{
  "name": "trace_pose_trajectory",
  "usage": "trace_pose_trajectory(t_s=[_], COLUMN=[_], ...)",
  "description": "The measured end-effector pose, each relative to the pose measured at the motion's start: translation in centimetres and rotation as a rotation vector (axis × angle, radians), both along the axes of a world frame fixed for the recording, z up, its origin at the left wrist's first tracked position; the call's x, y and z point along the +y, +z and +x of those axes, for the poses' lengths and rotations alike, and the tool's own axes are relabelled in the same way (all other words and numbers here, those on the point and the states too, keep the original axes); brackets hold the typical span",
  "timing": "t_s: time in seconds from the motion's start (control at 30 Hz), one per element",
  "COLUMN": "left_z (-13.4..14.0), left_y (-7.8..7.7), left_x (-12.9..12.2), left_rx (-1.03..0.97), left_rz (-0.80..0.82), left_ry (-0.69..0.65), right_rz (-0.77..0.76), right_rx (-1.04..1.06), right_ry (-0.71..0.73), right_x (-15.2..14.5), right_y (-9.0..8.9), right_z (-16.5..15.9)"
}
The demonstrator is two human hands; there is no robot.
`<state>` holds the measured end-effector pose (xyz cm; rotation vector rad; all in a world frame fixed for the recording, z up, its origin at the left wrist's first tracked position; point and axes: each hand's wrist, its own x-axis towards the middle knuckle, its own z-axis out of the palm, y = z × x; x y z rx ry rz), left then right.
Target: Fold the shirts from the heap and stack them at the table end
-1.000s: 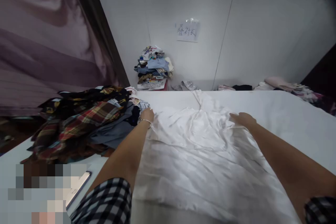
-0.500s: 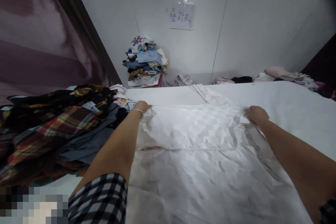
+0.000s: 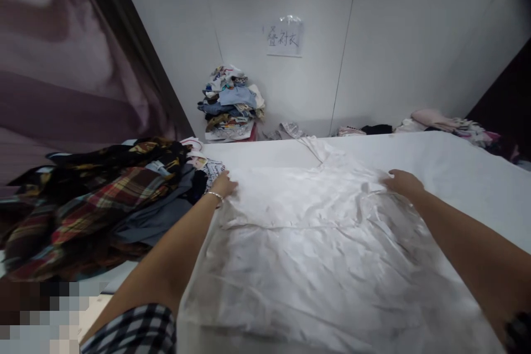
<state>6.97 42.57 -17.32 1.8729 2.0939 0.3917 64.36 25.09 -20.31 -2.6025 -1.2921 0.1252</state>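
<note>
A white shirt [image 3: 290,254] of thin, shiny cloth lies spread in front of me, wrinkled in its near part. A crosswise fold or seam runs over its upper part, and a narrower piece stretches toward the far side of the table. At its far left corner my left hand [image 3: 225,184], with a bracelet on the wrist, has its fingers closed on the edge. My right hand [image 3: 403,181] pinches the cloth at the far right corner. Both fingertips are partly hidden or blurred against the white fabric.
A heap of dark and plaid clothes [image 3: 112,199] lies left of my left arm. Against the wall stands a tall pile of clothes [image 3: 232,102]. More garments [image 3: 440,121] lie along the back right edge of the white table [image 3: 468,177]. A paper sign [image 3: 284,37] hangs on the wall.
The upper part of the shirt has come down flatter and looks smoother. My left hand has moved slightly lower, and the whole view has shifted a little.
</note>
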Motion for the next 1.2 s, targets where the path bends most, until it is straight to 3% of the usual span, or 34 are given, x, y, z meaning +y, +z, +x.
trace_pose_trajectory(t_s=[0.07, 0.17, 0.27, 0.37, 0.43, 0.53, 0.63, 0.73, 0.8, 0.9, 1.07, 1.2], left_z=[0.2, 0.3, 0.1, -0.6, -1.2, -1.9, -2.7, -3.5, -3.9, -4.0, -3.1, -1.5], left_y=[0.6, 1.2, 0.3, -1.4, -2.1, -2.2, -2.2, -2.4, -2.1, -1.0, -1.0, -2.1], left_x=[-1.1, -3.7, -7.9, -12.4, -14.8, -17.6, -20.2, -22.6, -24.0, -26.6, -32.9, -35.5], left_rx=[0.018, 0.035, 0.079, 0.145, 0.191, 0.212, 0.201, 0.214, 0.197, 0.109, 0.02, 0.029], left_rz=[0.052, 0.141, 0.325, 0.372, 0.299, 0.33, 0.408, 0.29, 0.309, 0.488, 0.559, 0.512], left_ry=[-0.009, -0.102, -0.415, -0.684, -0.71, -0.599, -0.62, -0.749, -0.712, -0.648, -0.844, -0.956], right_rz=[0.008, 0.135, 0.251, 0.12, 0.075, 0.222, 0.287, 0.223, 0.296, 0.49, 0.485, 0.45], right_rx=[0.024, -0.047, -0.164, -0.141, -0.145, -0.157, -0.093, -0.038, -0.025, 0.014, 0.096, 0.094], right_ry=[-0.039, 0.068, 0.364, 0.573, 0.512, 0.422, 0.528, 0.616, 0.536, 0.373, 0.461, 0.442], right_x=[-1.0, -3.0, -6.0, -9.7, -12.3, -16.2, -20.2, -24.1, -26.4, -30.2, -36.2, -37.8], right_y=[0.2, 0.6, 0.5, -0.1, -0.2, -0.1, -0.1, -0.1, 0.1, 0.5, -0.1, -1.3], right_z=[-0.3, -1.6, -3.1, -4.0, -4.2, -5.1, -6.9, -8.1, -8.4, -8.8, -11.1, -12.8])
